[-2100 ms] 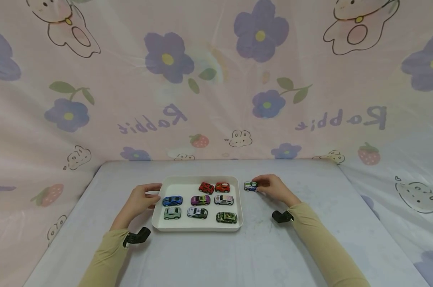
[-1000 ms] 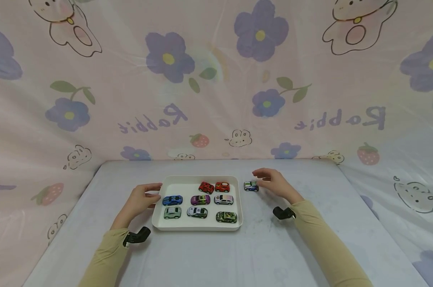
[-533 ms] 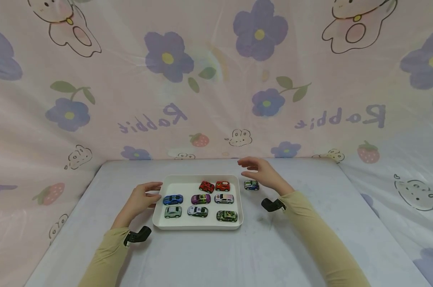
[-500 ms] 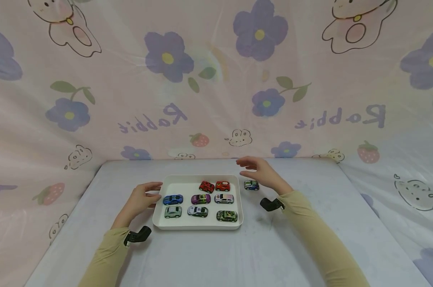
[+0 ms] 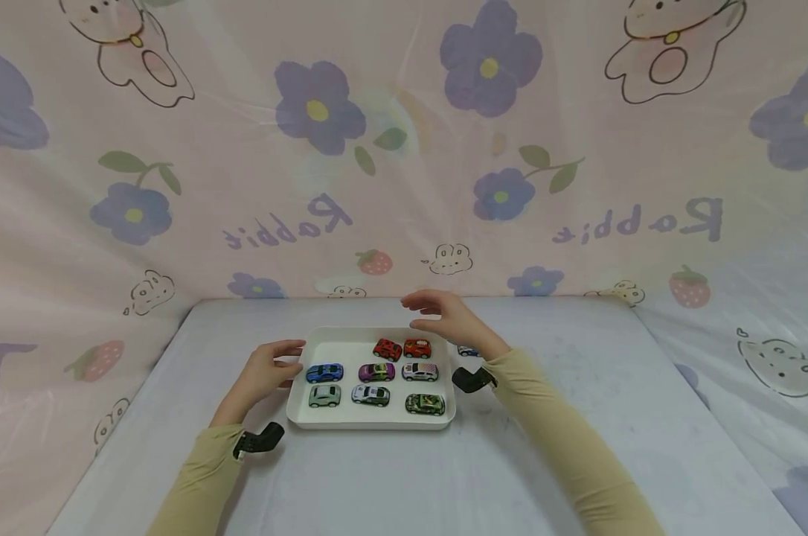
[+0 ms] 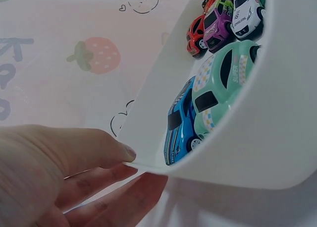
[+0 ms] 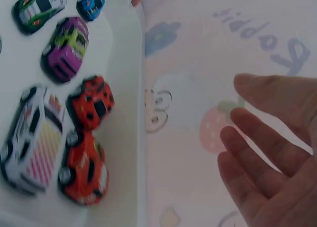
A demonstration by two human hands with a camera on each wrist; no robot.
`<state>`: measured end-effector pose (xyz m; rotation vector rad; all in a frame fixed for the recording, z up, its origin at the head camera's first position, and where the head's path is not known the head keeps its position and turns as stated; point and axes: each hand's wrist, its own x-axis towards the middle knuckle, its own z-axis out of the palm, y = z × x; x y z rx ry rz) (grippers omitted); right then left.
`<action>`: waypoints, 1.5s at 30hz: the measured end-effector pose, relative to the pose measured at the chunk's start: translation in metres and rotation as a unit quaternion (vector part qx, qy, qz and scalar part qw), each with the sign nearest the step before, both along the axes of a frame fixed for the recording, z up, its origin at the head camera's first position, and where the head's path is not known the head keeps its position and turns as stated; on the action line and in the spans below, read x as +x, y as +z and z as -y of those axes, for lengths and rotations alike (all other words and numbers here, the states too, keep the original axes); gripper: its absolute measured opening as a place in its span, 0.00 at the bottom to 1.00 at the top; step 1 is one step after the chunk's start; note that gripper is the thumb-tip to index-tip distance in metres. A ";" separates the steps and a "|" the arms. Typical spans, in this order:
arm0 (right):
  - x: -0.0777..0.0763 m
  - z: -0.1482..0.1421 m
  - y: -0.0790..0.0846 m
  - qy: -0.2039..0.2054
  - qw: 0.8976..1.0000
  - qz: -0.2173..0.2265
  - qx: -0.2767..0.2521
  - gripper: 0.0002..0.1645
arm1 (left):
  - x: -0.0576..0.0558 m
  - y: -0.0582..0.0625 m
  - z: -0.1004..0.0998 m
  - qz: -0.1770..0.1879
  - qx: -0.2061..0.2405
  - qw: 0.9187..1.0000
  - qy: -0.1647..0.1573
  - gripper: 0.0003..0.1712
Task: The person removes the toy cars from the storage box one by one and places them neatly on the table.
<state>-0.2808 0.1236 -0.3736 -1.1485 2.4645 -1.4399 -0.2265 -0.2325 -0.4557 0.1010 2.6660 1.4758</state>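
In the tray point(image 5: 340, 346), eight toy cars point(image 5: 376, 373)

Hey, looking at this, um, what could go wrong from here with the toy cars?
Possibly three things. The left grip pinches the rim of the white tray; tilting it might send the wheeled cars, such as the blue car, rolling. The right grip is near the spotted red car and could knock it. The lone car outside the tray is partly hidden behind the right arm, so it might get brushed.
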 end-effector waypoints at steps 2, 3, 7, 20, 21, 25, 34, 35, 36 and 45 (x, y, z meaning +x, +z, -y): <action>-0.006 0.006 -0.010 0.005 1.000 0.003 0.001 0.25 | 0.000 0.000 0.000 0.001 0.001 1.000 -0.001 0.29; -0.010 0.010 -0.016 0.007 1.000 0.004 0.001 0.26 | 0.000 0.000 0.000 0.001 0.002 1.000 -0.001 0.29; -0.012 0.026 -0.026 0.019 1.000 0.012 0.009 0.24 | 0.000 0.002 0.000 0.001 0.005 1.000 -0.003 0.29; -0.001 0.075 -0.034 0.054 0.996 0.063 0.045 0.25 | 0.001 0.001 0.001 0.008 0.005 1.000 -0.001 0.29; -0.001 0.078 -0.034 0.055 0.995 0.063 0.049 0.25 | 0.000 0.000 0.001 0.008 0.005 1.000 -0.001 0.29; -0.004 0.087 -0.041 0.055 0.994 0.055 0.071 0.26 | -0.002 -0.001 0.002 0.009 0.010 1.000 -0.003 0.30; -0.010 0.104 -0.058 0.077 0.986 0.100 0.108 0.28 | -0.004 0.002 0.002 0.014 0.012 1.000 -0.003 0.29; -0.009 0.106 -0.058 0.080 0.985 0.104 0.113 0.28 | -0.003 0.002 0.002 0.013 0.012 1.000 -0.005 0.29; -0.008 0.108 -0.059 0.082 0.984 0.104 0.118 0.29 | -0.003 0.002 0.003 0.012 0.011 1.000 -0.008 0.29; -0.004 0.123 -0.066 0.091 0.980 0.103 0.144 0.28 | -0.003 -0.001 0.005 0.005 0.016 1.000 -0.013 0.29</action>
